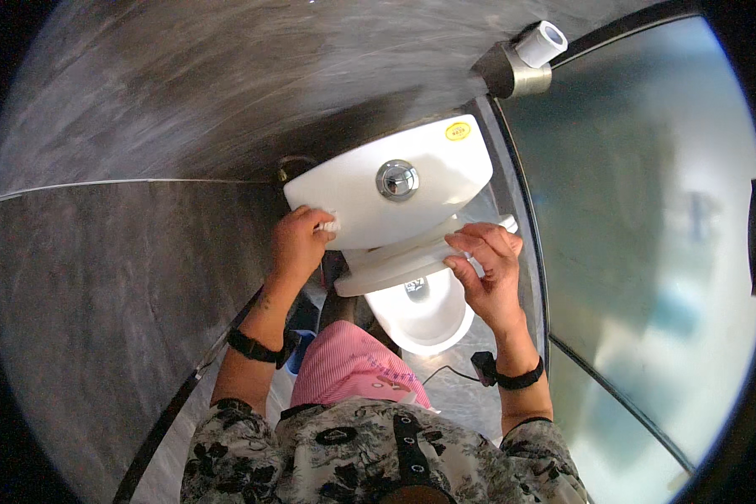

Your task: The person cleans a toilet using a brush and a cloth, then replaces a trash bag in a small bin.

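Observation:
In front of me stands a white toilet, its tank lid (353, 195) bearing a round chrome flush button (397, 181) and a yellow sticker (458, 131). My left hand (300, 242) pinches a small white ribbed piece (329, 225), perhaps folded tissue or cloth, at the tank's front left corner. The toilet seat and lid (397, 280) are raised, and the white bowl (431, 321) shows below them. My right hand (488, 268) is over the right end of the raised seat, fingers curled and apart from the thumb. A small white object (509, 223) shows behind its fingers; whether they touch it I cannot tell.
A toilet paper roll (542, 44) lies on a metal holder (529, 79) on the back wall. A frosted glass panel (617, 189) stands at the right, a dark grey wall (132, 283) at the left. Something blue (299, 353) is on the floor by my left wrist.

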A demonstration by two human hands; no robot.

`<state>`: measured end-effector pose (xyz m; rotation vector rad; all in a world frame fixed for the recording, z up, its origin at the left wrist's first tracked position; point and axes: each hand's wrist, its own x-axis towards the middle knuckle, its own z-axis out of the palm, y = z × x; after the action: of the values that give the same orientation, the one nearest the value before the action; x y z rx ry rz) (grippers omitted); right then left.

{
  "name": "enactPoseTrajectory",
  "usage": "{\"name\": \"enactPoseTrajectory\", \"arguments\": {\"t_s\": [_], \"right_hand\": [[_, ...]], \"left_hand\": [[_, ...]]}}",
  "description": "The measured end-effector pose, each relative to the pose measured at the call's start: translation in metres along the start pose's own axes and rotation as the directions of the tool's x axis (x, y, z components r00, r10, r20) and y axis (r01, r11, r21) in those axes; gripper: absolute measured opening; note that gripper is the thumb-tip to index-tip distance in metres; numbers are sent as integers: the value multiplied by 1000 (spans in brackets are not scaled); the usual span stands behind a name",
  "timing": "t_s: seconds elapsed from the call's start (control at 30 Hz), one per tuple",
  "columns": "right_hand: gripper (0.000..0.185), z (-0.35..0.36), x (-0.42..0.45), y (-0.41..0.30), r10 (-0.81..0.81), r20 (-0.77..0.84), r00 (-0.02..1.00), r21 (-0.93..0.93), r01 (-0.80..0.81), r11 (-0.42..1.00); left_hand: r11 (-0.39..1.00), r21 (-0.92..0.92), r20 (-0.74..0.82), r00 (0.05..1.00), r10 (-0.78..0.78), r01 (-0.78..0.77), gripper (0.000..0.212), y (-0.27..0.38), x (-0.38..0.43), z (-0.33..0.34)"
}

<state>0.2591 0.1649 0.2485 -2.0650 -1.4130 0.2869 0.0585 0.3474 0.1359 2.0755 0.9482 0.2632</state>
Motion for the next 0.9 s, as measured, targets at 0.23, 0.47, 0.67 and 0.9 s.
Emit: {"name": "enactPoseTrajectory", "arguments": {"t_s": [0.23, 0.47, 0.67, 0.9], "right_hand": [[24, 3, -1, -1, 28, 8, 1000, 16, -28, 999], [23, 3, -3, 1, 46, 0, 999, 22, -46, 999], [23, -2, -8, 11, 47, -28, 998, 20, -47, 999], [24, -1, -4, 4, 38, -1, 999, 69, -38, 997]], "left_hand": [[828, -112, 94, 824, 559, -549, 17, 77, 118, 66], [680, 223, 477, 687, 549, -699, 7, 68, 85, 81], [692, 84, 426, 654, 625, -717, 11, 89, 98, 76], [660, 95, 418, 632, 653, -745, 15, 131, 147, 138]]}}
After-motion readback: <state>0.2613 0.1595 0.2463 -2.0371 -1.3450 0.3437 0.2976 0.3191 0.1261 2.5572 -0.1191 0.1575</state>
